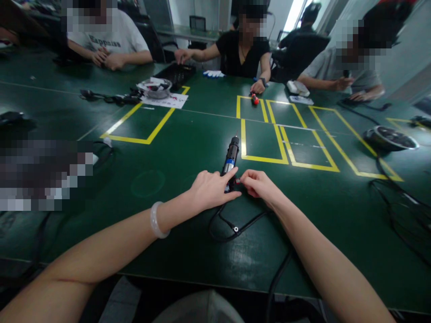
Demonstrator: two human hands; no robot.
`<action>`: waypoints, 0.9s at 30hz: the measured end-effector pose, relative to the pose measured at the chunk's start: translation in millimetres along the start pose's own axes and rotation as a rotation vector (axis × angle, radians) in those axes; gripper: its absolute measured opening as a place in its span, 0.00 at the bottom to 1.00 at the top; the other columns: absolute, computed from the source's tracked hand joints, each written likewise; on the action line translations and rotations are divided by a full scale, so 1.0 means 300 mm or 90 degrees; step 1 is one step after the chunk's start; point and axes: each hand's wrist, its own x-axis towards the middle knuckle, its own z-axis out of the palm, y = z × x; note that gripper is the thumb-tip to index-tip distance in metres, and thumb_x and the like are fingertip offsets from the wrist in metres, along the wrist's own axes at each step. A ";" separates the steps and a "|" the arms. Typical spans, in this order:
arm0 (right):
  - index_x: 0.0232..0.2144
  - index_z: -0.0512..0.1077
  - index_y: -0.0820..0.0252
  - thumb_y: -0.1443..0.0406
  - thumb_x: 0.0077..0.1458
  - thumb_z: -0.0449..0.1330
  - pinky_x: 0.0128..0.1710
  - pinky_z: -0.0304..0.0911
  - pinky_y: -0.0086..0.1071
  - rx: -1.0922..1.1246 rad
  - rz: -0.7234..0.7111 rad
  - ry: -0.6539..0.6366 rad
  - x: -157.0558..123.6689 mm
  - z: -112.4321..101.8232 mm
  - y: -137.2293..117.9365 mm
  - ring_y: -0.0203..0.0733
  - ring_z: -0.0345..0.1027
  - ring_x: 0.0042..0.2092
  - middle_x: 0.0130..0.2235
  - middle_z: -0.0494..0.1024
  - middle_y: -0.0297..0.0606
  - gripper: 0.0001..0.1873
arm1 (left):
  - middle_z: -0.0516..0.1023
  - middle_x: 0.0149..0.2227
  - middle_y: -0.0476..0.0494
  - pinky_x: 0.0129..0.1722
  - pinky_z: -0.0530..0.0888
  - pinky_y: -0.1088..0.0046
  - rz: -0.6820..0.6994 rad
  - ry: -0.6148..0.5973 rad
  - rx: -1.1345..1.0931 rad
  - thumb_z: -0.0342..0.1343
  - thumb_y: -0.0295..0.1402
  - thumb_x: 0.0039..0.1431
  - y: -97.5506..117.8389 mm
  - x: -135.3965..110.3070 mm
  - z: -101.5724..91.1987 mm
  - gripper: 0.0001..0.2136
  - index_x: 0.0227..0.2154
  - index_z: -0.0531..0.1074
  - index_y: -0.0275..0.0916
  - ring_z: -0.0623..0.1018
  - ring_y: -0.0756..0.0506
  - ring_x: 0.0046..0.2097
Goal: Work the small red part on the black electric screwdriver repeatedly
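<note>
Looks partway along, steadying the black cylindrical tool (231, 156) on the worktop (188, 148) with left fingers (230, 174) spread across it and pinching a small part (238, 181) (too tiny to identify) beside its near end with right fingers (247, 176), remaining steps unclear.

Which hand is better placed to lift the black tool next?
Left, I'd judge: your left hand lies over the near end of the black tool, while your right hand seems to pinch a small part beside it.
</note>
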 end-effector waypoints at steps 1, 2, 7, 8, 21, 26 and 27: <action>0.25 0.63 0.59 0.59 0.46 0.59 0.13 0.40 0.23 0.021 0.018 -0.014 -0.005 -0.005 -0.004 0.27 0.50 0.14 0.15 0.58 0.22 0.10 | 0.79 0.42 0.35 0.37 0.69 0.64 0.001 0.001 0.001 0.40 0.61 0.60 -0.002 0.000 0.001 0.38 0.69 0.50 0.48 0.79 0.34 0.41; 0.26 0.63 0.58 0.59 0.46 0.59 0.12 0.39 0.23 0.038 0.031 -0.028 -0.008 -0.009 -0.006 0.27 0.51 0.14 0.15 0.59 0.22 0.10 | 0.79 0.42 0.35 0.37 0.69 0.64 0.002 0.001 0.002 0.40 0.61 0.60 -0.003 0.000 0.002 0.38 0.69 0.50 0.48 0.79 0.34 0.41; 0.26 0.63 0.59 0.58 0.47 0.61 0.10 0.43 0.20 0.072 0.046 -0.080 -0.012 -0.007 0.003 0.28 0.57 0.13 0.16 0.64 0.23 0.13 | 0.79 0.42 0.36 0.38 0.69 0.63 0.001 0.000 -0.004 0.40 0.60 0.61 -0.005 0.001 0.005 0.37 0.69 0.50 0.48 0.79 0.34 0.41; 0.26 0.63 0.59 0.58 0.47 0.62 0.10 0.44 0.20 0.071 0.047 -0.087 -0.012 -0.006 0.005 0.28 0.57 0.14 0.16 0.64 0.24 0.13 | 0.79 0.42 0.36 0.38 0.69 0.63 0.000 -0.002 -0.007 0.40 0.60 0.61 -0.005 0.000 0.005 0.37 0.69 0.50 0.48 0.79 0.34 0.41; 0.25 0.63 0.59 0.62 0.51 0.58 0.08 0.45 0.20 0.038 0.083 -0.112 -0.011 -0.009 0.001 0.28 0.59 0.13 0.16 0.66 0.25 0.08 | 0.79 0.42 0.35 0.38 0.69 0.62 0.002 0.004 -0.010 0.40 0.59 0.62 -0.005 -0.001 0.005 0.36 0.69 0.51 0.47 0.79 0.34 0.41; 0.24 0.63 0.59 0.62 0.52 0.58 0.08 0.44 0.20 0.016 0.066 -0.097 -0.007 0.000 0.006 0.28 0.57 0.12 0.16 0.65 0.24 0.09 | 0.80 0.41 0.36 0.38 0.69 0.62 0.003 0.011 -0.001 0.41 0.59 0.62 -0.004 0.000 0.008 0.37 0.69 0.50 0.47 0.80 0.34 0.40; 0.24 0.63 0.59 0.61 0.52 0.58 0.08 0.43 0.20 0.012 0.062 -0.096 -0.006 0.003 0.006 0.28 0.56 0.12 0.15 0.65 0.25 0.09 | 0.80 0.40 0.36 0.38 0.69 0.62 0.003 0.010 -0.003 0.40 0.59 0.62 -0.004 0.000 0.008 0.37 0.69 0.50 0.47 0.80 0.34 0.40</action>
